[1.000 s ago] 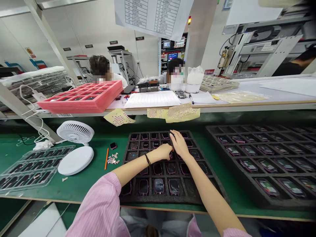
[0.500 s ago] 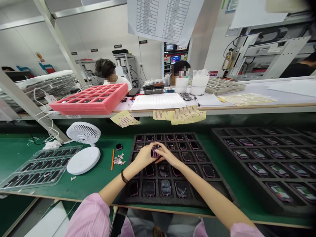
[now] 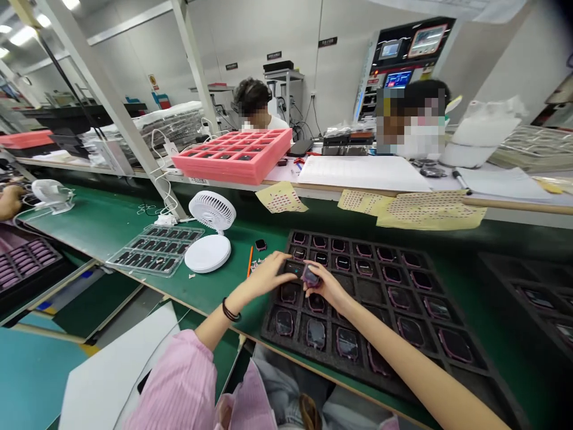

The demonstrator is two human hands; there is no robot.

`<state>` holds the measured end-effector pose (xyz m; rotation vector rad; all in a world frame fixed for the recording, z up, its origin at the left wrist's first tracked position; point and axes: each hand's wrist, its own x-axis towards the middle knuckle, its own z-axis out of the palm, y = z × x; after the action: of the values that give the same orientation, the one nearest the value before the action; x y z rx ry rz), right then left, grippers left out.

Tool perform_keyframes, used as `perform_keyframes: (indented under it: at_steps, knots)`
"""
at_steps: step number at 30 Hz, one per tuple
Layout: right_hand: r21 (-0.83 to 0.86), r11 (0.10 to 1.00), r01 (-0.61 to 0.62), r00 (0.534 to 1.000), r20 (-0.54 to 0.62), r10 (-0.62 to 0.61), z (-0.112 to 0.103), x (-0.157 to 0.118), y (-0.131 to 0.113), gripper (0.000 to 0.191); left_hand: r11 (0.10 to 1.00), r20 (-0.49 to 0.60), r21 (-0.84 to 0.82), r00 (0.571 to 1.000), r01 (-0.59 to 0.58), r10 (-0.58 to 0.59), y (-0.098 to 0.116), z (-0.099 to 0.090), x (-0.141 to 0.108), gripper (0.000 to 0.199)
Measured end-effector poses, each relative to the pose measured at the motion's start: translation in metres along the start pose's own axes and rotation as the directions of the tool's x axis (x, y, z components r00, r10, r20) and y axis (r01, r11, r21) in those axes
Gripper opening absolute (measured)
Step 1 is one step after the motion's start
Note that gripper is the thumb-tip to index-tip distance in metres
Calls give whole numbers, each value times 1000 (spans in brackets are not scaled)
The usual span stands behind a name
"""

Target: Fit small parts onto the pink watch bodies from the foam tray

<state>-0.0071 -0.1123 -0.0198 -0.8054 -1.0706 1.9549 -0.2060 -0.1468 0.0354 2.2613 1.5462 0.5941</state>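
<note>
My right hand (image 3: 329,288) grips a purple-framed smartwatch case (image 3: 310,276) between thumb and fingers, just above the tray. To its left, my left hand (image 3: 267,276) is open, thumb apart from the fingers, over the left edge of the black foam tray (image 3: 270,319). Between the two hands lies a tray pocket with a dark bottom. Rows of similar watch cases with dark screens sit in the pockets around my hands. One loose watch case (image 3: 260,245) rests on the green bench beyond my left hand, near an orange stick (image 3: 249,261).
Left of my hands stand a white fan (image 3: 208,254) and a clear tray (image 3: 172,270) of black parts. A second foam tray (image 3: 501,292) is at right. The shelf ahead bears a pink foam tray (image 3: 257,173) and papers. Two people sit beyond; another person's hand (image 3: 9,203) shows far left.
My hands have separated. The watch case that was between both hands is now in my right hand only, and my left hand has opened. The view has swung left.
</note>
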Motion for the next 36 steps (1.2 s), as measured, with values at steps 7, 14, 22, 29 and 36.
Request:
perform_keyframes:
  at_steps: [7,14,22,29,36]
  knots:
    - [168,981,-102,994,43,96,-7,-1,-11,31,942,28,302,986,147,-163,-72,-13,-23,15]
    - [214,970,-117,993,47,110,-5,-2,-12,31,934,12,349,996,77,-86,-74,5,-27,18]
    - [257,957,-133,991,46,125,-4,-3,-14,33,929,-16,351,993,115,-117,-69,5,-25,15]
    - [271,956,-108,993,65,93,-7,-2,-10,34,968,-182,-249,981,27,-75,-25,19,-8,21]
    - [316,948,-43,997,73,21,-10,-2,-7,35,477,27,-850,921,226,-388,1,58,21,37]
